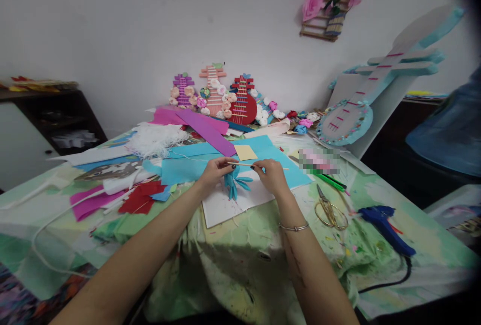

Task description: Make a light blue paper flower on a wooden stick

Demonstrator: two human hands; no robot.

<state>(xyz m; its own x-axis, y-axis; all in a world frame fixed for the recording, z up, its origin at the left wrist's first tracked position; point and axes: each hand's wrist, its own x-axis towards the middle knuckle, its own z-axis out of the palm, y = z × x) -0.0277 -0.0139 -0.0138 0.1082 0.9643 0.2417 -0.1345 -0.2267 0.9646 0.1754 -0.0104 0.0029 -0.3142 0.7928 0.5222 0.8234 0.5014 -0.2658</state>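
Observation:
A thin pale stick (pixel 245 165) runs level between my two hands above the table. My left hand (pixel 215 172) is closed, pinching the stick's left part. Under its fingers hangs a blue piece of paper cut into petal-like strips (pixel 233 186); whether it is fixed to the stick is hard to see. With fingers closed, my right hand (pixel 271 179) grips the stick farther right, and its tip sticks out past the hand. Below both hands lies a white sheet (pixel 221 212), over blue crepe paper (pixel 296 177). A small yellow square of paper (pixel 245 152) sits just beyond.
Gold scissors (pixel 329 210), a green pen (pixel 328 180) and a blue glue gun (pixel 389 230) with a black cord lie at right. Red paper pieces (pixel 141 199) and white shreds (pixel 156 139) are at left. Paper-flowered instrument models (pixel 216 97) stand against the wall.

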